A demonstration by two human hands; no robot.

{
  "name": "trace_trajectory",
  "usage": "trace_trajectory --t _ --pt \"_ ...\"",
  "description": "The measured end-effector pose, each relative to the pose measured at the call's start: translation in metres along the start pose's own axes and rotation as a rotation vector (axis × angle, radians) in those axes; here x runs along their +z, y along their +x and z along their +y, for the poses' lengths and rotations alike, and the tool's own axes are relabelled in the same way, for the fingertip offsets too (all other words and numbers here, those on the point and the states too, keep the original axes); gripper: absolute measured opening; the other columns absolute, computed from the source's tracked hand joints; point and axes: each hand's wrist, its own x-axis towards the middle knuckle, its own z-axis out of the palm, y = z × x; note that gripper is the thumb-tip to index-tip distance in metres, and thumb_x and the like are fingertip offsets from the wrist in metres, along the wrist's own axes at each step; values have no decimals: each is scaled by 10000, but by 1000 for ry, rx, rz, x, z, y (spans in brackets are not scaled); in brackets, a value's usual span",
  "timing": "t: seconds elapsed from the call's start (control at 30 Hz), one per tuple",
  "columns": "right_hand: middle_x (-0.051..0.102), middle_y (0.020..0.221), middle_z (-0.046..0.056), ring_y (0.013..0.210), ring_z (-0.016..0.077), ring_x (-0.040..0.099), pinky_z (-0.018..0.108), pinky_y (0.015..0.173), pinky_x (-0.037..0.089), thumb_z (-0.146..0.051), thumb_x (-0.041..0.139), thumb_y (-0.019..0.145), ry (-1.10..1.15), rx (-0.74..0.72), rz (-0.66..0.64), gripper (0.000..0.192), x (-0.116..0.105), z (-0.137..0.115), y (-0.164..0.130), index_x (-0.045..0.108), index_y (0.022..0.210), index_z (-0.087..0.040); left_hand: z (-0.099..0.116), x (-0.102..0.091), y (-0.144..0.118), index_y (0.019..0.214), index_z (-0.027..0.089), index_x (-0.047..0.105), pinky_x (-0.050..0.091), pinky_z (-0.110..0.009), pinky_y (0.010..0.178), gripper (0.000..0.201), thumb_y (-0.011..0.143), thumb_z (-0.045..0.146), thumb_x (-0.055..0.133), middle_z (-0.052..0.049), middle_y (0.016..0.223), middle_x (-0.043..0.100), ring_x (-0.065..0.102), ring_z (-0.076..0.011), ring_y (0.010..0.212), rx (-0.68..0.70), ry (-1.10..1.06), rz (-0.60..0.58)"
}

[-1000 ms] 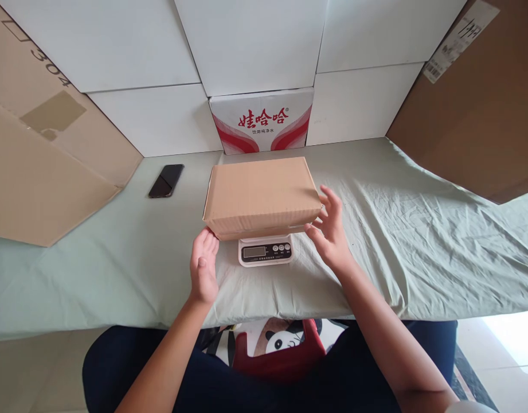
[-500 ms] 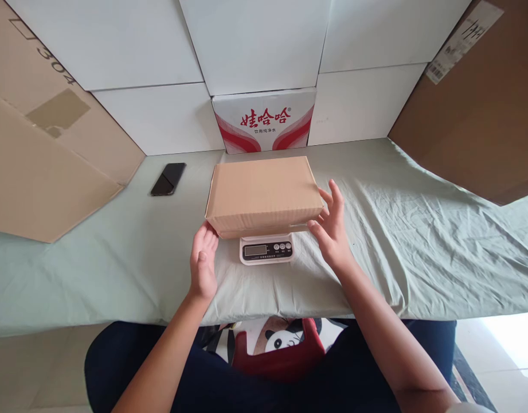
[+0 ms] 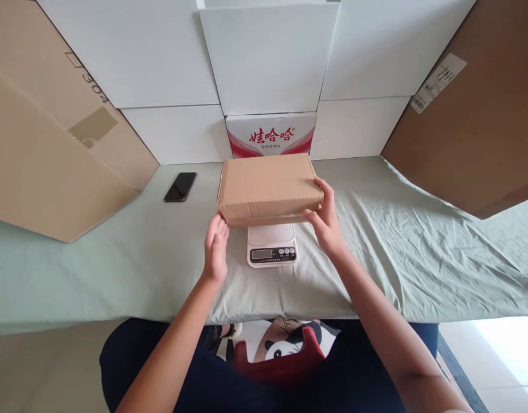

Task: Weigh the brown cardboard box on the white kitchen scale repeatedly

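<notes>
Cardboard box (image 3: 269, 187) above kitchen scale (image 3: 272, 245), overhanging rear of platform. Left hand (image 3: 215, 248) at box's left front corner, right hand (image 3: 325, 221) at right front corner. Phone (image 3: 180, 187) left of box on table sheet (image 3: 117, 252). Printed water carton (image 3: 271, 134) behind box. Scale between the 2 hands.

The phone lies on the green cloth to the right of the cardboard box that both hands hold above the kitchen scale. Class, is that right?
Not quite. In the head view the phone lies to the left of the cardboard box, not the right. The rest stands: it rests on the green cloth, and the left hand and right hand hold the box above the kitchen scale.
</notes>
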Motion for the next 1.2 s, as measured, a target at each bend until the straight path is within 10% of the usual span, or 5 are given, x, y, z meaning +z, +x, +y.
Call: trace_trajectory --t 0.17,0.33,0.9,1.2 --pt "396 1608 57 1502 337 377 577 1284 305 -567 640 857 -57 -242 153 765 8 46 58 331 1519 -338 -19 15 63 1318 283 628 330 -464 1255 619 889 725 565 -113 1552 561 429 -299 1527 -40 -21 -83" --pt "330 1662 93 1560 313 309 550 1325 223 -558 583 869 -8 -170 148 827 23 94 73 246 1568 -273 -56 17 98 1238 257 651 299 -466 1270 664 820 771 607 -126 1517 592 425 -296 1531 -75 -40 -26" --pt "138 1770 31 1635 295 168 521 1357 112 -539 610 844 49 16 70 950 27 107 77 150 1630 -270 -74 4 101 1458 317 573 245 -420 1297 708 872 716 582 -62 1638 471 310 -262 1585 -163 -18 -4" --pt "270 1728 73 1622 295 252 595 1297 267 -580 536 882 84 120 221 869 8 123 70 166 1626 -324 -76 -6 113 1496 257 536 242 -426 1299 864 833 811 541 -108 1715 308 261 -271 1599 -190 24 49"
